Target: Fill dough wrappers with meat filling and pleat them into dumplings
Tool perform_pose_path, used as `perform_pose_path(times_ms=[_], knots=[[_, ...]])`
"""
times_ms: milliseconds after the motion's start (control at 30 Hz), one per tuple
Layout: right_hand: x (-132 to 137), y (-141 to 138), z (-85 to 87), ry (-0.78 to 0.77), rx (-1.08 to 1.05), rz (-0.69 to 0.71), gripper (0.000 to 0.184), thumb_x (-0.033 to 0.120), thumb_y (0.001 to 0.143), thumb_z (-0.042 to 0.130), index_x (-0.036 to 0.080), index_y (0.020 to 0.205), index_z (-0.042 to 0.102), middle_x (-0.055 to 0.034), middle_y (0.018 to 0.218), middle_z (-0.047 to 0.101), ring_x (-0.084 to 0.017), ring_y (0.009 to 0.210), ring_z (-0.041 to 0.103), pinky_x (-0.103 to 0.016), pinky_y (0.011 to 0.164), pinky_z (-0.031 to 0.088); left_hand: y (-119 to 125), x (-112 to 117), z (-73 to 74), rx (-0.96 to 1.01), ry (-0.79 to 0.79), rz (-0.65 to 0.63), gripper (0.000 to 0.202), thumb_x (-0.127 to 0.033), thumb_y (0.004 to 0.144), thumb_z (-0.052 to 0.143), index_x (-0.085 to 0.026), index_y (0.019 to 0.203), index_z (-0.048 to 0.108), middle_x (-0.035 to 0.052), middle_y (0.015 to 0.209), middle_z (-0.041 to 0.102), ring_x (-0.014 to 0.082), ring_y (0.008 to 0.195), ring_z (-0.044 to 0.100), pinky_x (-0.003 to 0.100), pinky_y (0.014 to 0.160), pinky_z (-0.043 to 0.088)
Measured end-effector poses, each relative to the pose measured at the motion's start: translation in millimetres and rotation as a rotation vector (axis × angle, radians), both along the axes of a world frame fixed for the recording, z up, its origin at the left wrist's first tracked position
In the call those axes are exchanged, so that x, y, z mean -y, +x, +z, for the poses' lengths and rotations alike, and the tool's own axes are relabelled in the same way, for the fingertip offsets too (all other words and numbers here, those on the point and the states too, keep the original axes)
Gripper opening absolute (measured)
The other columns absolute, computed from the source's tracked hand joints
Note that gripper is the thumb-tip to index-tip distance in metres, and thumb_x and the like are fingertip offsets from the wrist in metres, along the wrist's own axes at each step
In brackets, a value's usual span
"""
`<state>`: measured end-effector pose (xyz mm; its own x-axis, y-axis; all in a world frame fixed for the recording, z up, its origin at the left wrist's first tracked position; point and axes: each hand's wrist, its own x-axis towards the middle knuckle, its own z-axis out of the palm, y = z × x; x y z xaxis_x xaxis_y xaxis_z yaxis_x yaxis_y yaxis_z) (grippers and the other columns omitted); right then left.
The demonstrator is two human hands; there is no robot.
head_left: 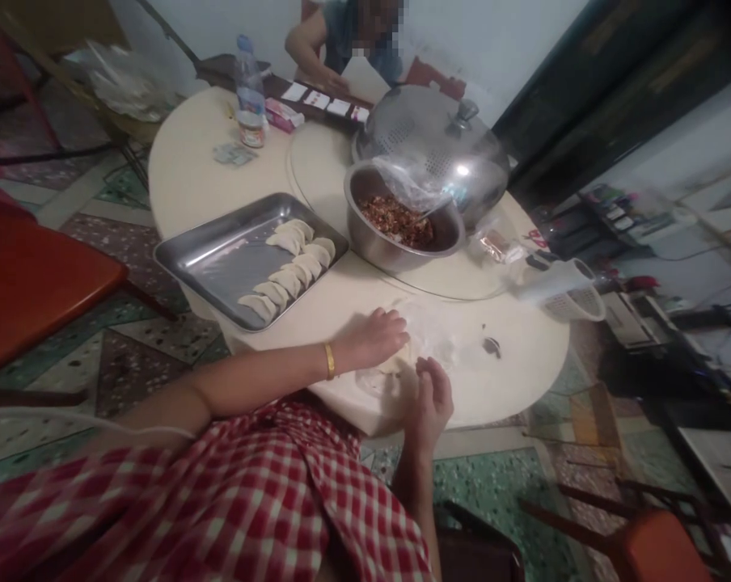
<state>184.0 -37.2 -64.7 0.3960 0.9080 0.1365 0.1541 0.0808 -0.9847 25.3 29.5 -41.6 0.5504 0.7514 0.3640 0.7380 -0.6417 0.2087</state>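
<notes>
My left hand (374, 337), with a gold bangle at the wrist, rests knuckles-up on the table with its fingers curled over a pale piece of dough (395, 364). My right hand (429, 400) is just below it, fingers bent and pinched at the dough's near edge. A metal tray (220, 259) to the left carries several folded dumplings (293, 271) in a row. A steel bowl (395, 242) of reddish minced filling stands beyond my hands, with a spoon in it.
A round cream table (523, 347) bears a large steel lid (432, 145), a water bottle (249, 89), a white basket (575, 303) and plastic wrap. Another person sits at the far side with cards. An orange chair (31, 283) stands at left.
</notes>
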Motion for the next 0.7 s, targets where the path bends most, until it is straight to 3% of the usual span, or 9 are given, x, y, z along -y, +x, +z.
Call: perform_pose_path(times_ms=[267,467,567,633,700], knots=[[-27.7,-4.7,10.1,0.073,0.182,0.139,0.042,0.041,0.078,0.067,0.018,0.112,0.065,-0.0107,0.114,0.072,-0.023,0.109,0.066,-0.044,0.102,0.048,-6.7,10.0,20.2,0.193,-0.134,0.018,0.017,-0.021,0.097,0.049,-0.015,0.092,0.063,0.0071,0.094,0.068,0.0226,0.096,0.057,0.036,0.083,0.035],[-36.3,-16.1,17.4,0.086,0.189,0.296,0.046,0.041,0.077,0.066,0.018,0.117,0.062,-0.0006,0.079,0.071,-0.014,0.071,0.067,-0.03,0.071,0.055,-15.4,14.2,25.0,0.446,-0.303,0.038,0.018,-0.023,0.094,0.051,-0.017,0.086,0.066,0.0043,0.083,0.07,0.0202,0.086,0.063,0.036,0.088,0.04],[-36.7,-21.5,25.8,0.082,0.179,0.279,0.043,0.042,0.077,0.065,0.019,0.113,0.063,0.0003,0.078,0.069,-0.013,0.07,0.065,-0.028,0.069,0.054,-20.0,10.7,24.2,0.634,-0.423,0.03,0.015,-0.025,0.089,0.055,-0.019,0.088,0.069,0.0035,0.087,0.073,0.0194,0.087,0.064,0.035,0.089,0.043],[-40.8,-23.1,35.1,0.083,0.171,0.255,0.04,0.043,0.076,0.065,0.022,0.111,0.063,0.0012,0.08,0.069,-0.012,0.072,0.064,-0.027,0.07,0.054,-23.2,8.0,24.5,0.785,-0.524,0.028,0.023,-0.03,0.09,0.054,-0.019,0.102,0.069,0.0054,0.102,0.073,0.0188,0.093,0.065,0.031,0.085,0.046],[-49.1,-22.3,46.0,0.1,0.116,0.316,0.04,0.041,0.077,0.064,0.025,0.114,0.062,0.0014,0.083,0.068,-0.012,0.075,0.063,-0.028,0.073,0.053,-25.9,5.4,25.7,0.915,-0.639,0.016,0.028,-0.039,0.089,0.056,-0.019,0.103,0.07,0.005,0.1,0.073,0.0176,0.086,0.065,0.028,0.077,0.048]])
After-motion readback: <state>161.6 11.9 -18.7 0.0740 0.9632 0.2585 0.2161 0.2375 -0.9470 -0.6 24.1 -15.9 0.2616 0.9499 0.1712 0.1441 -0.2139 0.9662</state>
